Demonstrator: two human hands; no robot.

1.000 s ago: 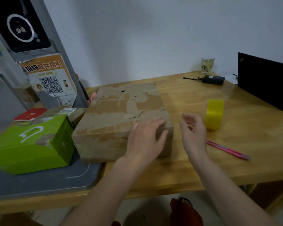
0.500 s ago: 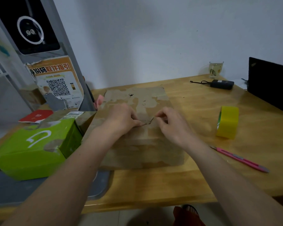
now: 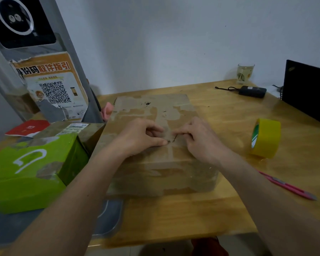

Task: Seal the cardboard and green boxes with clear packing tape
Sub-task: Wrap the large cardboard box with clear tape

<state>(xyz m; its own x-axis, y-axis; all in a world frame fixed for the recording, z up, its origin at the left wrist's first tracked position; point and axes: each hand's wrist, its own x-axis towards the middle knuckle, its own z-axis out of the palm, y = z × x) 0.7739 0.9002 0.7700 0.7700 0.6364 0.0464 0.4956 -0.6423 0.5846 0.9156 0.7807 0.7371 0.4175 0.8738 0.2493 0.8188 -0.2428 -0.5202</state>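
cardboard box mid-counter, long axis running away from the person, worn, scuffed, old tape patches | left hand and right hand on its lid, fingers curled, pinching at the torn centre seam | tape roll right of box, nearer right hand | green box left, untaped

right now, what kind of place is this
Probably a parcel pickup point or small shipping desk: a QR-code pickup poster, a worn cardboard box and green box on a wooden table.
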